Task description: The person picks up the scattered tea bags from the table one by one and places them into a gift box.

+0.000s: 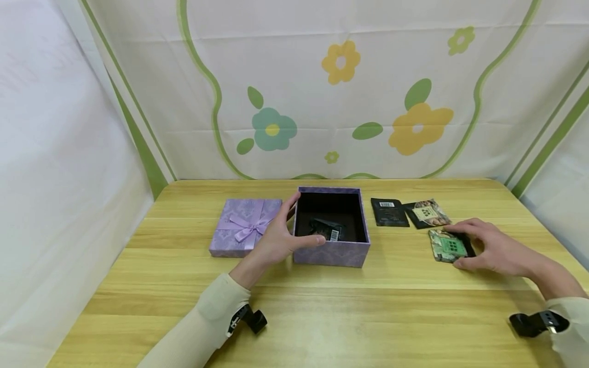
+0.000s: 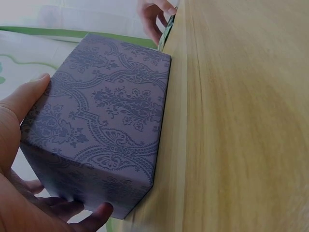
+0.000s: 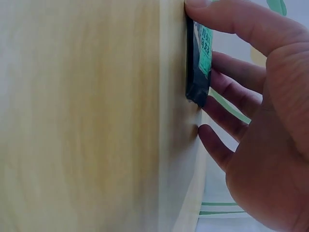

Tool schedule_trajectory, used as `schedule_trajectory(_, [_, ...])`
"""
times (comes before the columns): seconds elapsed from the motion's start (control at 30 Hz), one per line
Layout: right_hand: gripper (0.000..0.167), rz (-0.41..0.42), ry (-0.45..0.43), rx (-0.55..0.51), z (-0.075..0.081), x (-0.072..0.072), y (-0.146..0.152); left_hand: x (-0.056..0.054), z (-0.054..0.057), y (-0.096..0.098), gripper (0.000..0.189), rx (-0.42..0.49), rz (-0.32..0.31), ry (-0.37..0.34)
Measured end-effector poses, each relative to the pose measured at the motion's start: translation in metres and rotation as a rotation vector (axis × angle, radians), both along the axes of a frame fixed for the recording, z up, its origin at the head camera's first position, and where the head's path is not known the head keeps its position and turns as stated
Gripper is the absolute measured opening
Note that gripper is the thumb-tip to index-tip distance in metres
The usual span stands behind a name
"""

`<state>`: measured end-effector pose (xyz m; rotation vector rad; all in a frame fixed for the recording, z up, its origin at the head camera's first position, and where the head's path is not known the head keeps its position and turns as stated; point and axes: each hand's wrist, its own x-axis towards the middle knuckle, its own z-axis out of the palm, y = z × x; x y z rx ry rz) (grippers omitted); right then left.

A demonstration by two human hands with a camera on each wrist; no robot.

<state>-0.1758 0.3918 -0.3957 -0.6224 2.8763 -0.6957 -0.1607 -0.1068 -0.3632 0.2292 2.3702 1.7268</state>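
A lavender patterned gift box [image 1: 332, 254] stands lidless on the table, its dark inside facing up. My left hand [image 1: 278, 237] holds it at the left front corner, thumb over the front rim and fingers along the left side, as the left wrist view also shows of the box [image 2: 104, 101]. Inside lies a black sachet [image 1: 327, 229] with a barcode label. At the right, my right hand [image 1: 499, 249] grips a green-labelled sachet [image 1: 447, 246] by its edges, thumb on the near edge and fingers on the far one. That sachet [image 3: 199, 63] is low at the tabletop in the right wrist view.
The matching box lid [image 1: 246, 227] with a ribbon bow lies left of the box. Two more sachets rest right of it: a black one [image 1: 390, 212] with its barcode up and one with a cream label [image 1: 427, 213]. A flowered cloth [image 1: 303, 76] hangs behind the table.
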Motion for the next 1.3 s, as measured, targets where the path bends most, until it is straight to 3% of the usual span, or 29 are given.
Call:
schedule_trajectory(0.83, [0.071, -0.016, 0.082, -0.035, -0.006, 0.002, 0.003, 0.0, -0.001, 0.0, 0.118, 0.011, 0.001, 0.001])
schedule_trajectory(1.3, [0.072, -0.027, 0.063, -0.039, 0.016, 0.001, -0.014, 0.0, 0.0, 0.001, 0.119, 0.011, 0.001, -0.009])
